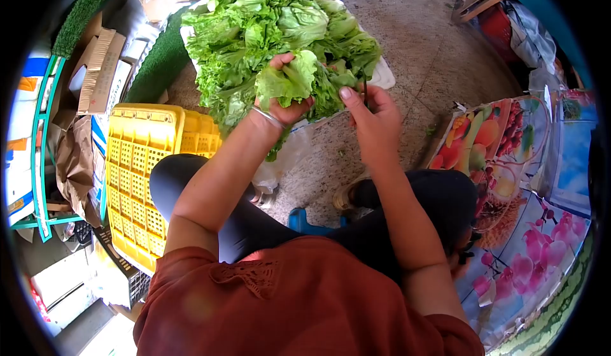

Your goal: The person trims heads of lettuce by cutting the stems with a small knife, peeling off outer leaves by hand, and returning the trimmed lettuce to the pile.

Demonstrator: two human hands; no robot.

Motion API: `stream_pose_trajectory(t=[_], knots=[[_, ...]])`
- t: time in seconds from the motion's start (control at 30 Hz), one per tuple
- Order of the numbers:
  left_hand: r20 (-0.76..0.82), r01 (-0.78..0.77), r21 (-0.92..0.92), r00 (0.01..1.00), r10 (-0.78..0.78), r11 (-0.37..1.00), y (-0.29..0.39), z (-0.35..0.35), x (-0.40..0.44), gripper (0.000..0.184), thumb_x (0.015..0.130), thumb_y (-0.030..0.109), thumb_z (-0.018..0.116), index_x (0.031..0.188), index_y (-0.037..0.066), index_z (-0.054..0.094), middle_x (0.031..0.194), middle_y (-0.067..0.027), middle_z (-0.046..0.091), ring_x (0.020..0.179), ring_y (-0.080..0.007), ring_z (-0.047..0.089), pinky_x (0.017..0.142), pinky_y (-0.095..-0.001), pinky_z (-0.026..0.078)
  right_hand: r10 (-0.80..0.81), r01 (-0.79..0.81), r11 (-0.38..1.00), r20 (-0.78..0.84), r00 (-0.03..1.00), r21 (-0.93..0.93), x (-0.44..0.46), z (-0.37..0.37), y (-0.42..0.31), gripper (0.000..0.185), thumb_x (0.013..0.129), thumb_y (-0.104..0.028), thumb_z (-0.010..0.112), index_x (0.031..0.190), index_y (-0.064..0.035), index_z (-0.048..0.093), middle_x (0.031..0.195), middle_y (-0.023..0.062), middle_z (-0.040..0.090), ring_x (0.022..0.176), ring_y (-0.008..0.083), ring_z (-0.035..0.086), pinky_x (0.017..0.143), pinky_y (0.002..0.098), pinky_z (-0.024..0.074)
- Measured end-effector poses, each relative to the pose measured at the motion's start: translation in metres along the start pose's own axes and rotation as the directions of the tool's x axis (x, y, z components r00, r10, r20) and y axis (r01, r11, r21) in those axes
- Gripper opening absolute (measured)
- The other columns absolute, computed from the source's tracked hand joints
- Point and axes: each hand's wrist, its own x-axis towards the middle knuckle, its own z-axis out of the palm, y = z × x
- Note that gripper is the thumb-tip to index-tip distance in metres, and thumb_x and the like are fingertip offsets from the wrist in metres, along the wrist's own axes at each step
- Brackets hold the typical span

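Observation:
A large heap of green lettuce (254, 25) lies on a white tray (384, 74) in front of me. My left hand (284, 101), with a bracelet at the wrist, is wrapped round a lettuce head (289, 81) at the heap's near edge, its leaves spreading over the palm. Just right of it, my right hand (375, 115) is closed, thumb upward, on a thin dark object (365, 88) that I cannot make out; its tip is beside the leaves.
A yellow perforated crate (137, 178) stands on the left near my knee, with cardboard (102, 69) beyond. Fruit-and-flower-printed boxes (496, 165) are on the right. Below the heap lie a clear plastic bag (280, 162) and a blue object (305, 221) between my legs.

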Motion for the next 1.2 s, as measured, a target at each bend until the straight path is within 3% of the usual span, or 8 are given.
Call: stream_pose_trajectory(t=[0.03, 0.07, 0.3, 0.47, 0.6, 0.77, 0.97, 1.2], knots=[[0.071, 0.064, -0.055, 0.996, -0.06, 0.996, 0.0, 0.005, 0.002, 0.04, 0.074, 0.035, 0.047, 0.106, 0.012, 0.056, 0.103, -0.0062, 0.061, 0.094, -0.0248, 0.055, 0.084, -0.0395, 0.043, -0.014, 0.014, 1.0, 0.003, 1.0, 0.024, 0.002, -0.001, 0.0, 0.02, 0.078, -0.019, 0.069, 0.085, -0.0015, 0.061, 0.062, -0.0062, 0.051, 0.053, 0.0009, 0.04, 0.046, 0.0158, 0.031], [-0.199, -0.102, 0.215, 0.969, 0.146, 0.971, -0.006, 0.008, 0.003, 0.036, 0.076, 0.035, 0.047, 0.102, 0.012, 0.057, 0.1, -0.0054, 0.062, 0.092, -0.0231, 0.054, 0.083, -0.0379, 0.044, -0.023, 0.023, 0.999, -0.001, 1.0, 0.023, 0.003, -0.004, -0.002, 0.02, 0.078, -0.019, 0.069, 0.085, -0.0015, 0.061, 0.062, -0.0062, 0.051, 0.053, 0.0009, 0.04, 0.046, 0.0158, 0.031], [-0.434, -0.282, 0.087, 0.853, 0.292, 0.955, 0.017, 0.016, 0.003, 0.029, 0.077, 0.035, 0.051, 0.1, 0.017, 0.057, 0.093, 0.0004, 0.062, 0.086, -0.0209, 0.054, 0.073, -0.0338, 0.044, -0.275, 0.273, 0.962, -0.141, 0.951, -0.033, 0.006, -0.03, -0.019, 0.015, 0.078, -0.013, 0.068, 0.081, -0.0016, 0.059, 0.068, -0.0044, 0.052, 0.059, 0.0021, 0.043, 0.051, 0.0164, 0.034], [-0.362, -0.327, 0.126, 0.864, 0.351, 0.936, 0.01, 0.035, -0.008, 0.054, 0.075, 0.05, 0.047, 0.115, 0.012, 0.052, 0.117, -0.0068, 0.053, 0.11, -0.0245, 0.044, 0.099, -0.0448, 0.024, -0.272, 0.208, 0.961, -0.463, 0.844, -0.184, 0.034, -0.06, -0.004, 0.021, 0.076, -0.014, 0.069, 0.088, -0.0012, 0.058, 0.068, -0.0037, 0.048, 0.06, 0.0039, 0.04, 0.054, 0.0203, 0.0349], [-0.139, -0.25, 0.0, 0.959, 0.248, 0.968, 0.012, 0.036, -0.012, 0.052, 0.08, 0.036, 0.046, 0.122, 0.006, 0.044, 0.121, -0.0117, 0.05, 0.114, -0.028, 0.043, 0.099, -0.0482, 0.028, -0.216, 0.124, 0.973, -0.586, 0.781, -0.193, 0.036, -0.052, -0.004, 0.024, 0.076, -0.016, 0.07, 0.092, -0.0025, 0.059, 0.067, -0.005, 0.046, 0.058, 0.004, 0.037, 0.053, 0.021, 0.0338], [-0.14, -0.258, 0.095, 0.953, 0.269, 0.962, 0.003, 0.039, -0.006, 0.045, 0.082, 0.031, 0.05, 0.118, 0.004, 0.046, 0.12, -0.0123, 0.051, 0.11, -0.0296, 0.047, 0.099, -0.0452, 0.031, -0.083, 0.046, 0.985, -0.221, 0.972, -0.166, 0.024, -0.041, 0.004, 0.027, 0.074, -0.016, 0.071, 0.095, -0.0034, 0.06, 0.067, -0.0057, 0.048, 0.059, 0.0031, 0.04, 0.053, 0.018, 0.033], [-0.13, -0.262, 0.317, 0.94, 0.315, 0.911, -0.01, 0.043, -0.007, 0.049, 0.08, 0.033, 0.059, 0.117, 0.005, 0.044, 0.117, -0.0129, 0.051, 0.109, -0.0288, 0.047, 0.097, -0.0426, 0.034, -0.264, 0.267, 0.955, 0.044, 0.964, -0.125, 0.003, -0.019, 0.002, 0.021, 0.074, -0.013, 0.071, 0.088, -0.0024, 0.06, 0.069, -0.003, 0.055, 0.063, 0.0032, 0.047, 0.057, 0.0177, 0.0382], [-0.081, -0.25, 0.39, 0.949, 0.304, 0.886, -0.016, 0.037, -0.002, 0.05, 0.079, 0.037, 0.059, 0.117, 0.007, 0.045, 0.118, -0.0115, 0.051, 0.109, -0.0271, 0.047, 0.095, -0.0433, 0.036, -0.193, 0.222, 0.955, 0.159, 0.968, -0.194, -0.005, -0.018, 0.016, 0.015, 0.074, -0.009, 0.07, 0.082, -0.0007, 0.06, 0.07, 0.0006, 0.059, 0.061, 0.0056, 0.05, 0.058, 0.0195, 0.041]])
